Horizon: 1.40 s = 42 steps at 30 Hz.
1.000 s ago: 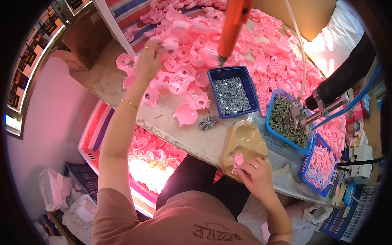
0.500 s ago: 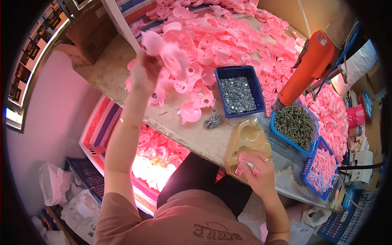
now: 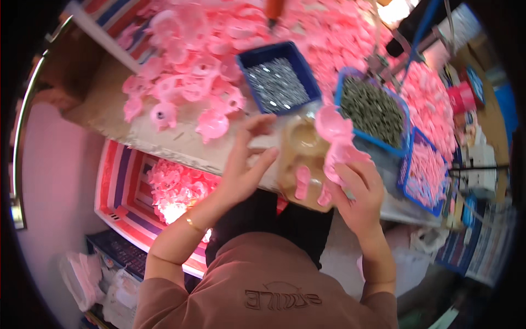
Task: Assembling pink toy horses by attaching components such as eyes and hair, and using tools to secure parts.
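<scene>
I read the pale, scuffed worktable point(image 3: 183, 137) as running past both hands, with a huge heap of glossy pink moulded plastic shells point(image 3: 203, 33) spread beyond the fingers, probably banked there to leave the near edge for handling. The tan plastic fixture with moulded hollows point(image 3: 315, 164) sits between the two hands, which I take as the reason both can meet over it. Just ahead of the left fingertips I have the dark blue rectangular plastic bin point(image 3: 304, 68) of small silvery metal pieces; ahead of the right hand, the bright blue plastic bin point(image 3: 378, 141) of grey-green pieces; right of that hand, the blue lattice basket point(image 3: 419, 204) of slim pink and lavender sticks, all seemingly ringed for short reaches. The left hand point(image 3: 249, 159) is spread, thumb apart from fingers, nothing visible in it. The right hand point(image 3: 359, 192) pinches a pink rounded plastic shell point(image 3: 331, 125) by its near end, over the fixture; blur hides whether it is one piece or two. Left of the right fingertips, a small oblong pink plastic piece point(image 3: 302, 182) lies on the fixture's near part.
</scene>
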### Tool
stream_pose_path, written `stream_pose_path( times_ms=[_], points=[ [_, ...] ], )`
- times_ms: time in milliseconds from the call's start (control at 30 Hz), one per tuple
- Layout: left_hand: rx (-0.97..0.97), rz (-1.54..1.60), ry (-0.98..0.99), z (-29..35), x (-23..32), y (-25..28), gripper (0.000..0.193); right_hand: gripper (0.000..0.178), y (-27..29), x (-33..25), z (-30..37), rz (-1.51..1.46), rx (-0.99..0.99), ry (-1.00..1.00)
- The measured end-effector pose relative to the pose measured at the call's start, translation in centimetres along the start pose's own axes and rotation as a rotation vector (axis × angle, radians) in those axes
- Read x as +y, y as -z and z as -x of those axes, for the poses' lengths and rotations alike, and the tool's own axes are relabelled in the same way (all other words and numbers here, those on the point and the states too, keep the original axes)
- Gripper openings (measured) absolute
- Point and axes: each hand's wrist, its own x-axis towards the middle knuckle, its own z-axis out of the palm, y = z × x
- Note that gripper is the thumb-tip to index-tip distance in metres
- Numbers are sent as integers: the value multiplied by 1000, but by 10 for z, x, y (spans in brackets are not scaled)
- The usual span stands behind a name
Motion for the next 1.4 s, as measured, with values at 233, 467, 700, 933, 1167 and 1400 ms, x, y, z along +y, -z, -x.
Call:
stream_pose_path(
  times_ms=[233, 467, 700, 933, 1167, 1400],
  points=[
    [-333, -577, -323, 5, 9, -22, 81, 50, -27, 10, 20, -32, -216, -29],
    [-354, -697, -318, 11, -1, -39, 85, 56, 9, 27, 32, -5, -251, -196],
    [-357, -980, -340, 6, 4, -63, 83, 56, 2, 36, 36, -38, -201, -169],
    [-339, -979, -390, 4, -3, -71, 83, 56, 1, 38, 36, -10, -201, -142],
    [-336, -1015, -389, 4, 0, -72, 86, 56, -6, 38, 40, -17, -177, -151],
    [-378, -1039, -365, 5, 0, -71, 83, 54, -1, 40, 37, -12, -196, -144]
  ],
)
